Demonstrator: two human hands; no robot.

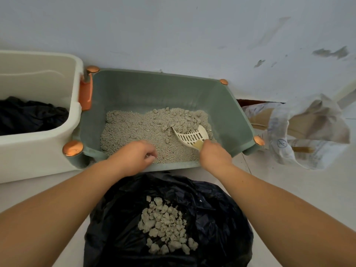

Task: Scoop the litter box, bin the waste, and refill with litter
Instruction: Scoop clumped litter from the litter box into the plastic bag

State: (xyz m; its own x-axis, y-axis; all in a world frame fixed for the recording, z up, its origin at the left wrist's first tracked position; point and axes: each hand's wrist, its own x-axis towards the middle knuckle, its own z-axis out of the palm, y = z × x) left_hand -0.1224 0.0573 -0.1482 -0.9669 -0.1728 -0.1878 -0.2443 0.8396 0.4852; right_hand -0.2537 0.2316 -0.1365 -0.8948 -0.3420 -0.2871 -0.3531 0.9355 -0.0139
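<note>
Green plastic litter box [227,105] sits against the wall between a white bin [38,151] and a crumpled litter bag [308,132]. Nearer, a black trash bag [212,218] holds grey clumps [165,226]. Right hand [214,155] grips the slotted scoop [192,135] in the litter; left hand [134,157], loosely curled, rests there empty.

No words, brands or numbers are legible. The crumpled white plastic litter bag [300,135] on the right carries faint blue print and a round symbol, too blurred to read.
</note>
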